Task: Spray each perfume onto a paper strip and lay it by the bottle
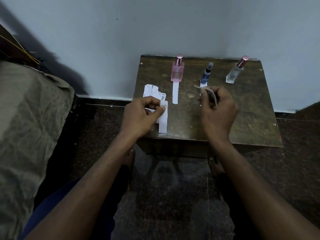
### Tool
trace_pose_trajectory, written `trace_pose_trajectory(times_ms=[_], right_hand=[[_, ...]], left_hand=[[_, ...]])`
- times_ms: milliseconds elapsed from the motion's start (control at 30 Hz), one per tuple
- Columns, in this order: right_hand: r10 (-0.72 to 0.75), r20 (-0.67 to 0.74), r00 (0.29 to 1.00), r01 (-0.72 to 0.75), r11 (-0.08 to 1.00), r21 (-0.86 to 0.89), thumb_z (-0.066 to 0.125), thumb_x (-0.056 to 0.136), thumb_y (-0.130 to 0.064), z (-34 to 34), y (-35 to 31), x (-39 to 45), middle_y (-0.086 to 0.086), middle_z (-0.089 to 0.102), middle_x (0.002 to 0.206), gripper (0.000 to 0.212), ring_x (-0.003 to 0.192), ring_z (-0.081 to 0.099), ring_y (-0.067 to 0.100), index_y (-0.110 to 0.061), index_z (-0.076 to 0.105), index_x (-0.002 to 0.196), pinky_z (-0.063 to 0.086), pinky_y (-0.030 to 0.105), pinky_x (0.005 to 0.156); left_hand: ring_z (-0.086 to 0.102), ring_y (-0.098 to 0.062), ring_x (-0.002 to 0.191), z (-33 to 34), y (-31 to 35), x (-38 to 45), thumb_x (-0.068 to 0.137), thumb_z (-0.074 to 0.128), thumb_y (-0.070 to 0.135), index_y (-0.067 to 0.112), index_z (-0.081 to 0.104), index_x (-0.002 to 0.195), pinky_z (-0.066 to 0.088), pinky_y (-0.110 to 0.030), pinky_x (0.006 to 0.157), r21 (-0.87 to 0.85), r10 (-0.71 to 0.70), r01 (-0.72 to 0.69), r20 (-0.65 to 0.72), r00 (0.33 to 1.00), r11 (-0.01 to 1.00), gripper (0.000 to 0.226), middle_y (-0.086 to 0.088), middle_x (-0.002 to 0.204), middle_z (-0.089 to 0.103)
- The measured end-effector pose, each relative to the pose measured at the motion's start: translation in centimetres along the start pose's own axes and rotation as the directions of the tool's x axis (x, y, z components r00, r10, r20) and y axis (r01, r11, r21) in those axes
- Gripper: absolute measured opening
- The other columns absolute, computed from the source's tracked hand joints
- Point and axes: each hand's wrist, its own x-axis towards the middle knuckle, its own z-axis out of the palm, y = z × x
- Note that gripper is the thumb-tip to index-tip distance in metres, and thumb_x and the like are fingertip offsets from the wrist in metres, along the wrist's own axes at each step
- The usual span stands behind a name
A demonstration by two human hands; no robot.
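Note:
Three perfume bottles stand at the back of a small wooden table (251,118): a pink bottle (177,71), a small blue spray bottle (205,74) and a clear bottle with a pink cap (236,71). A white paper strip (175,93) lies in front of the pink bottle. Another strip (202,84) lies by the blue bottle, partly hidden by my right hand. My left hand (143,115) pinches a paper strip (163,121) at the pile of strips (152,92) on the table's left. My right hand (219,110) holds a curled strip (208,92) up in front of the blue bottle.
A pale wall rises right behind the table. A bed with an olive cover (31,127) fills the left side. Dark speckled floor (173,196) lies below the table's front edge, where my feet show.

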Motion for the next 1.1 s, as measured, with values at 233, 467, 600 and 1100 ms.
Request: trace_pose_trajectory(times_ms=[233,467,600,1100], right_hand=[[-0.174,0.222,0.959,0.168,0.985,0.047,0.081,0.092,-0.013,0.6,0.0,-1.7,-0.011,0.076,0.092,0.004,0.087,0.072,0.001,-0.016,0.078,0.093,0.054,0.015,0.078],[-0.211,0.321,0.923,0.196,0.978,0.079,0.083,0.092,-0.011,0.9,0.6,-2.0,0.0,0.077,0.088,0.004,0.082,0.073,0.012,-0.01,0.08,0.09,0.06,0.034,0.072],[-0.201,0.303,0.932,0.177,0.979,0.104,0.082,0.092,-0.016,0.7,1.0,-1.7,-0.004,0.076,0.086,0.006,0.08,0.071,0.008,-0.012,0.079,0.089,0.058,0.032,0.07],[-0.279,0.241,0.93,0.249,0.957,0.147,0.088,0.084,-0.012,-0.1,1.4,-1.6,0.004,0.079,0.099,0.012,0.091,0.075,0.01,-0.007,0.085,0.094,0.058,0.017,0.079]], left_hand=[[0.069,-0.001,0.071,-0.4,0.0,0.6,0.098,0.074,0.047,0.037,0.078,0.094,0.049,-0.013,0.069,0.071,0.027,-0.024,-0.035,0.999,0.997,0.012,0.022,0.09,0.075],[0.064,0.0,0.076,-0.7,-0.4,3.5,0.092,0.079,0.053,0.036,0.08,0.1,0.057,-0.031,0.073,0.274,0.005,0.023,-0.1,0.995,0.961,0.018,0.026,0.077,0.067],[0.058,0.012,0.071,-0.4,-0.3,4.7,0.086,0.078,0.061,0.041,0.075,0.091,0.04,-0.022,0.06,0.349,-0.001,0.056,-0.157,0.988,0.935,0.02,0.03,0.073,0.067],[0.067,0.009,0.075,0.7,1.4,4.5,0.099,0.066,0.059,0.039,0.081,0.101,0.057,-0.027,0.078,0.2,0.193,-0.196,0.031,0.981,0.96,0.025,0.03,0.091,0.073]])
